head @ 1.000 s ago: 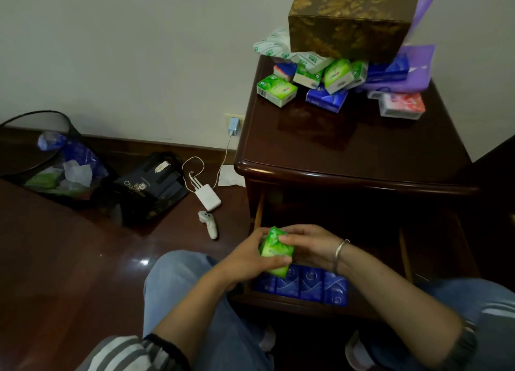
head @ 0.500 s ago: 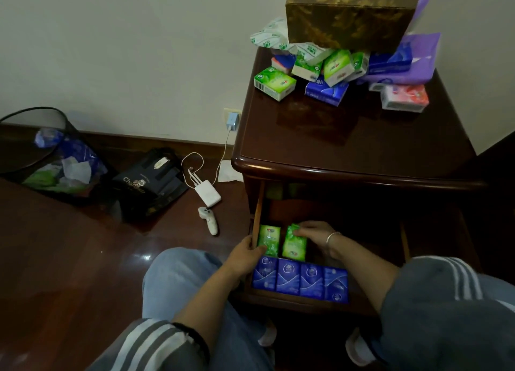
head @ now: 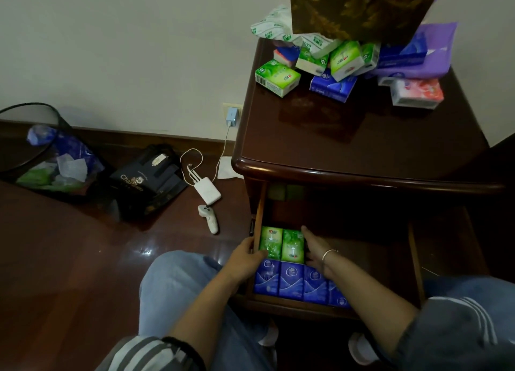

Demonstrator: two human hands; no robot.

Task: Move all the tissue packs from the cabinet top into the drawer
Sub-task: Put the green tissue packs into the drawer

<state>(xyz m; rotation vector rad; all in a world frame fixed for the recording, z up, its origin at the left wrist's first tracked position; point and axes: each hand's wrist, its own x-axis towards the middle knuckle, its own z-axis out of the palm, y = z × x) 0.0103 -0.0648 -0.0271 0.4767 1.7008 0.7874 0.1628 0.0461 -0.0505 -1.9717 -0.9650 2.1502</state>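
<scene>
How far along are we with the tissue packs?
Done: four blue packs line the drawer front, two green packs behind them. In hand: left hand and right hand flank the green pair, apparently squaring it. Left: a pile on the cabinet top, including green, blue and pink packs.

— What is sitting on the cabinet top [head: 362, 147]?
— Tissue packs are crowding its back edge. A green pack [head: 277, 77] is lying nearest the back left corner, a blue pack [head: 331, 87] just beside it, and a pink pack [head: 416, 93] toward the right edge. A gold tissue box [head: 359, 10] is resting on the heap.
— And the drawer [head: 415, 259]?
— It is standing open. A row of blue packs [head: 289, 282] is lining its front edge, and two green packs [head: 281, 245] are touching them from behind, against the left wall.
— The floor [head: 83, 273]?
— A bin [head: 41, 153] and a black bag [head: 147, 181] are sitting by the wall, while a white charger [head: 207, 193] and a controller [head: 209, 218] are lying near the cabinet.
</scene>
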